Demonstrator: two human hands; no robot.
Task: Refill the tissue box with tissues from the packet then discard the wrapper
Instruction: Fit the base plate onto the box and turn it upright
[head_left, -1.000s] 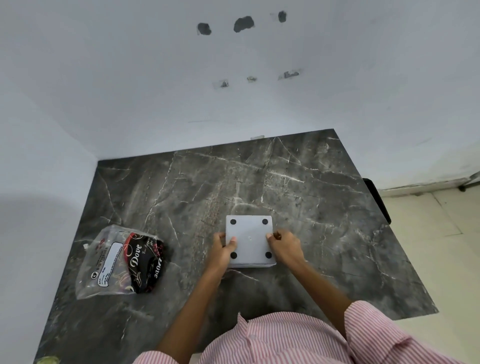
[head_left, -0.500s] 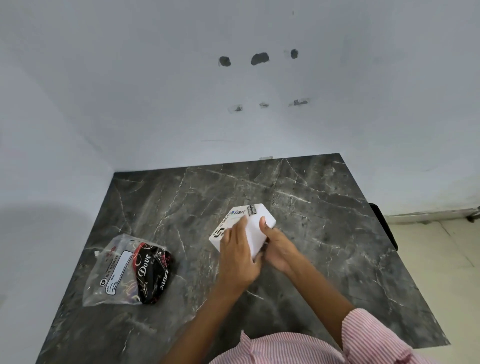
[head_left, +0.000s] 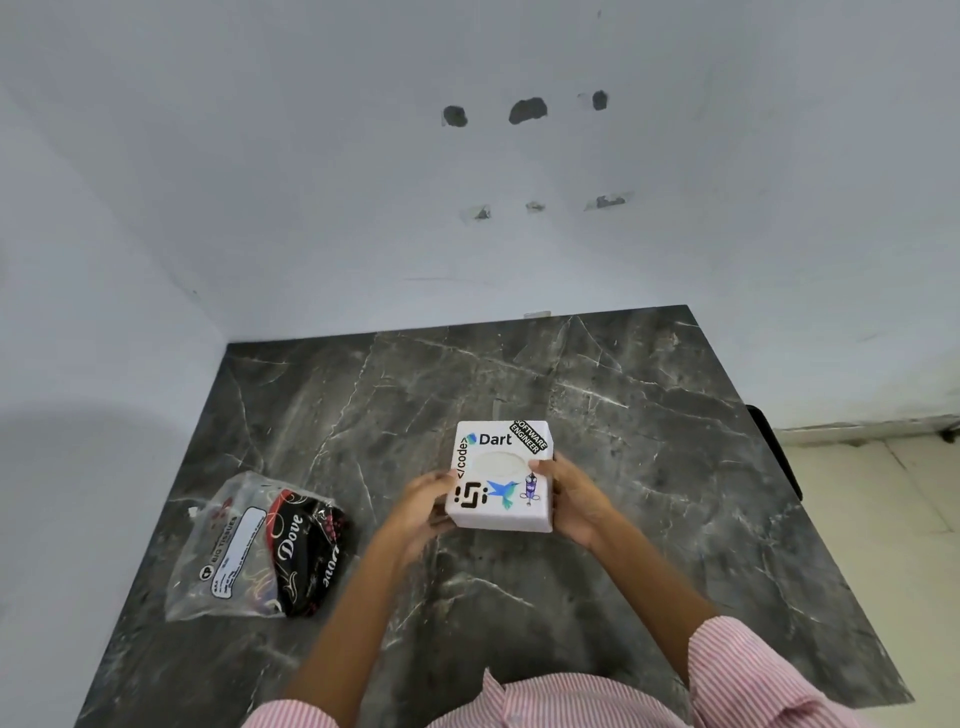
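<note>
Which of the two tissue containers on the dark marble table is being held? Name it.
The white sticker-covered tissue box, gripped between the left hand and right hand. The clear plastic tissue packet lies untouched to the left.

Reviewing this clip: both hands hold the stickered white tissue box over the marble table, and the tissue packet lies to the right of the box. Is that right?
Not quite. In the head view the tissue packet lies to the left of the tissue box, not the right. The rest stands: the left hand and right hand hold the stickered white box over the marble table.
</note>
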